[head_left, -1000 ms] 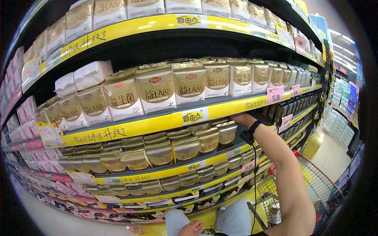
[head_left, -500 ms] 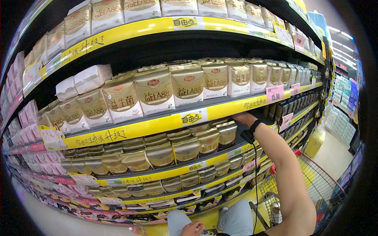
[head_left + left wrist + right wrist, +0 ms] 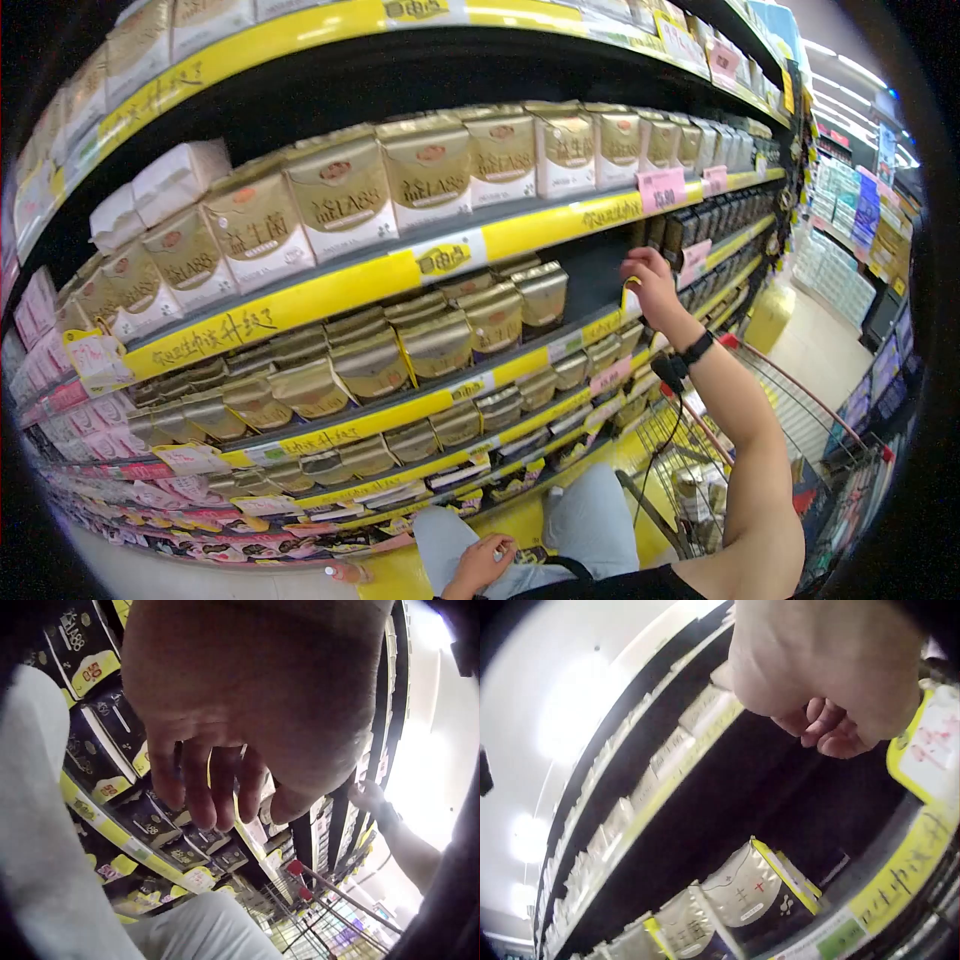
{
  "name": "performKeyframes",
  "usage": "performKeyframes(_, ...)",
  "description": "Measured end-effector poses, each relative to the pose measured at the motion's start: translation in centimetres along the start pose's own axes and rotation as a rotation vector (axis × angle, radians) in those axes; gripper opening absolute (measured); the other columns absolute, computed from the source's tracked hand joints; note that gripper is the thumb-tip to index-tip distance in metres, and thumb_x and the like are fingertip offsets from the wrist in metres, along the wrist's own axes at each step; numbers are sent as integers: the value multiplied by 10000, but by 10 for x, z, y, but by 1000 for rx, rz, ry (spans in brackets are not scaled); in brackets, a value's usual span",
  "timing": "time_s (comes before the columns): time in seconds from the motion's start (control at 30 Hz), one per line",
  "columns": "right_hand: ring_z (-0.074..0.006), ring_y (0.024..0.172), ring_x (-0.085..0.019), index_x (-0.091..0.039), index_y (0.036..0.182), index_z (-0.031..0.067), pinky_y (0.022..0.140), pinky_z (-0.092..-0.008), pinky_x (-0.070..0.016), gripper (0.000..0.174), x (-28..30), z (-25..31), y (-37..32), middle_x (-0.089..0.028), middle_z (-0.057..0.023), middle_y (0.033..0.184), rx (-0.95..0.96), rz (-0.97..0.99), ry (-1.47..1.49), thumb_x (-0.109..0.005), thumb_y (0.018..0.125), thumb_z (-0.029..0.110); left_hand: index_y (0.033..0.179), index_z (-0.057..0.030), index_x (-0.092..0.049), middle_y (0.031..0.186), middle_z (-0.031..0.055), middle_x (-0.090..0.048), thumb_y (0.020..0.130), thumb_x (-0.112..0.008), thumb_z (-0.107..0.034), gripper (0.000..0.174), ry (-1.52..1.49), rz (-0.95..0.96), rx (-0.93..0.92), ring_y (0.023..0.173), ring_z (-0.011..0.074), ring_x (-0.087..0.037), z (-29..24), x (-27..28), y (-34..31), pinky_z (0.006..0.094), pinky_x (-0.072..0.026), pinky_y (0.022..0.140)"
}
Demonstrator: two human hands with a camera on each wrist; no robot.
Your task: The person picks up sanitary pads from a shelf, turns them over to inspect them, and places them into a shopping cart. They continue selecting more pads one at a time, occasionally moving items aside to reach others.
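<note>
My right hand point(image 3: 652, 280), holding nothing, hangs with loosely bent fingers before the dark opening of a shelf, right of a gold pack point(image 3: 543, 296). In the right wrist view the right hand point(image 3: 825, 682) is above and right of a gold-and-dark pack point(image 3: 742, 889), apart from it. Low in the head view, my left hand point(image 3: 482, 562) is by the grey-trousered lap. Its fingers hang relaxed around nothing in the left wrist view, where the left hand point(image 3: 247, 712) covers the top middle.
Gold-and-white packs point(image 3: 340, 195) line the shelf above, with two white packs point(image 3: 180, 182) lying on top at left. A yellow shelf edge point(image 3: 530, 232) and a pink price tag point(image 3: 661, 190) are near the right hand. A wire cart point(image 3: 790, 400) stands at right.
My right hand has come out of the shelf space, and its fingers now show. The head view has shifted, so the shelves sit higher and further left. My left hand remains by the lap.
</note>
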State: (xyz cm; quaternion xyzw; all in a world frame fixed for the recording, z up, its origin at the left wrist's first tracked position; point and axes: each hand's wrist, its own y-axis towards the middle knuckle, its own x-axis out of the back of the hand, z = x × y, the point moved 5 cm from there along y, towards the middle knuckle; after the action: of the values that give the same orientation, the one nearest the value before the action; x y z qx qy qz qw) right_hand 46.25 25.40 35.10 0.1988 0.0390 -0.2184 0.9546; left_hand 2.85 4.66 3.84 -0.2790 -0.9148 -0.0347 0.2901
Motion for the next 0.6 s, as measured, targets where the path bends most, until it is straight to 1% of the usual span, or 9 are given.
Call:
performKeyframes(0.1,-130,862,-581,-535,1109,81,724,-298,-469,190,88,-10,-82,-588,-14,939,-67,-240,102,-555,921,62,1098,-65,-665,992,91,-701,915,-669,-288,289,9,59,-61,915,259,-688,3,-11,10,375,-543,786)
performKeyframes(0.17,-97,835,-561,-570,1071,150,703,-267,-417,181,149,-20,-148,-577,18,886,-132,-363,3,-566,900,94,1085,-56,-665,989,103,-700,903,-683,-269,281,1,71,-141,917,265,-687,-20,-10,15,373,-541,788)
performKeyframes(0.2,-107,838,-572,-571,1072,142,714,-276,-435,191,170,-17,-186,-570,26,881,-122,-373,-183,-572,885,103,1078,-51,-664,988,109,-700,898,-690,-259,277,2,86,-195,918,268,-687,-30,-13,18,372,-541,789)
performKeyframes(0.3,-316,1020,-563,-559,1110,22,870,-429,-479,323,206,6,-296,-592,-159,1039,109,-177,-1465,-655,901,250,1079,-50,-667,986,123,-699,901,-691,-267,282,-16,220,-277,915,280,-687,-50,-34,27,370,-540,792)
performKeyframes(0.33,-385,1097,-524,-585,1105,-20,890,-476,-465,467,205,18,-329,-572,-224,1112,113,-232,-1726,-647,907,399,1077,-52,-670,992,124,-695,899,-691,-264,278,-1,281,-308,925,289,-682,-56,-43,31,378,-535,810)
performKeyframes(0.43,-406,1068,-550,-625,1028,-44,885,-488,-469,586,241,31,-395,-612,-244,1084,-51,-283,-1945,-555,939,531,1065,-57,-676,1005,125,-688,888,-694,-254,266,96,438,-447,943,313,-672,-65,-69,36,394,-528,836)
performKeyframes(0.5,-385,791,-676,-685,839,-7,678,-489,-523,703,274,19,-410,-685,-234,798,-628,-233,-1612,-428,964,635,1045,-58,-677,1005,125,-687,877,-704,-249,256,190,475,-615,937,321,-668,-75,-78,45,396,-532,820)
performKeyframes(0.53,-366,738,-688,-689,792,14,624,-476,-526,681,258,29,-404,-683,-212,754,-604,-171,-1772,-439,962,624,1022,-60,-680,1004,130,-688,862,-717,-233,238,236,440,-669,927,328,-667,-85,-73,48,397,-538,800)
performKeyframes(0.6,-348,742,-688,-701,795,40,653,-465,-531,639,252,18,-399,-693,-184,757,-411,-133,-1873,-470,951,615,997,-47,-681,963,137,-686,859,-719,-189,202,195,353,-717,884,330,-664,-103,-55,56,391,-534,775)
